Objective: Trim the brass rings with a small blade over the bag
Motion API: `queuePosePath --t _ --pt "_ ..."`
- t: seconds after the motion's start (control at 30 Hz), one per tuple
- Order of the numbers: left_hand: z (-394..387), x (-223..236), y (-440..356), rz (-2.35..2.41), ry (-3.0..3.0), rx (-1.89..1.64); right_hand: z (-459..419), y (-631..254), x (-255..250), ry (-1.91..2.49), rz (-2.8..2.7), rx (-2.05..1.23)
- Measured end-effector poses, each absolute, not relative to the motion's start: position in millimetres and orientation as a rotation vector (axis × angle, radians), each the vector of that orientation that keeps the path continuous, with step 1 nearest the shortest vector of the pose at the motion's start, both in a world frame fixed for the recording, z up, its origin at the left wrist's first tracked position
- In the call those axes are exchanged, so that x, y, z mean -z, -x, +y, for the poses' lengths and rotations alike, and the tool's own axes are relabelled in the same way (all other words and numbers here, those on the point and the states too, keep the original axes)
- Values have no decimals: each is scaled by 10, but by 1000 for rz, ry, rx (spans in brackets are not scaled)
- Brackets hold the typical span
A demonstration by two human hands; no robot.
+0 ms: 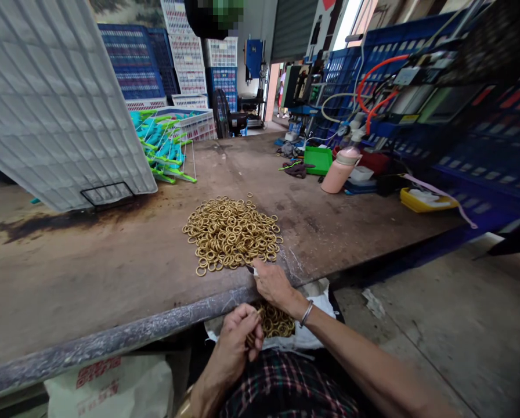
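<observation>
The left hand [236,335] is hovering in front of the table [125,278] edge, beside the mouth of the sack [321,299]. Its fingers are curling inward and gripping several brass rings [252,340]; the thumb and forefinger are meeting at the top of this handful. The right hand [274,285] is reaching over the table edge, its fingertips lying at the near side of the pile [231,229]. Its fingers are bending inward. A small dark-and-white item [254,270] is showing at the fingertips; its kind is too small to tell, and whether the fingers are gripping it cannot be told. A bangle [306,313] is encircling the right wrist.

The rings are occupying three locations: the pile is resting on the table near its front edge, a second quantity is lying inside the sack below that edge, and a handful is sitting in the left hand. One ring is lying just apart, beyond the far side of the pile.

To the left, a white panel [64,104] is standing tilted on the table, with green and blue hangers [164,148] lying beside it. To the right, a pink bottle [340,172] is standing near a green tray [318,160]. A yellow tray [410,201] is resting farther right.
</observation>
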State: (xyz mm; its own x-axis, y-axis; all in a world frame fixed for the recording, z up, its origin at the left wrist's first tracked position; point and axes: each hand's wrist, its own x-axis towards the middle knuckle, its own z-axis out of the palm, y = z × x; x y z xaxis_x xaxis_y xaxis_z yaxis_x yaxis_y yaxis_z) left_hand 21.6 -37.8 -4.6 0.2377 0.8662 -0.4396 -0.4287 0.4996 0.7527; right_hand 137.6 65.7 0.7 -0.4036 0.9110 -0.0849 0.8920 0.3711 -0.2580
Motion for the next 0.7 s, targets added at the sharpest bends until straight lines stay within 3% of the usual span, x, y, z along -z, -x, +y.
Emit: queuePosePath --t 0.23,0.7 --pt "-273 435 -320 1105 116 -849 865 -1106 -71 1628 -2538 -311" --pt "-192 546 -347 1065 257 -957 1014 -1058 -27 1638 -2507 -387"
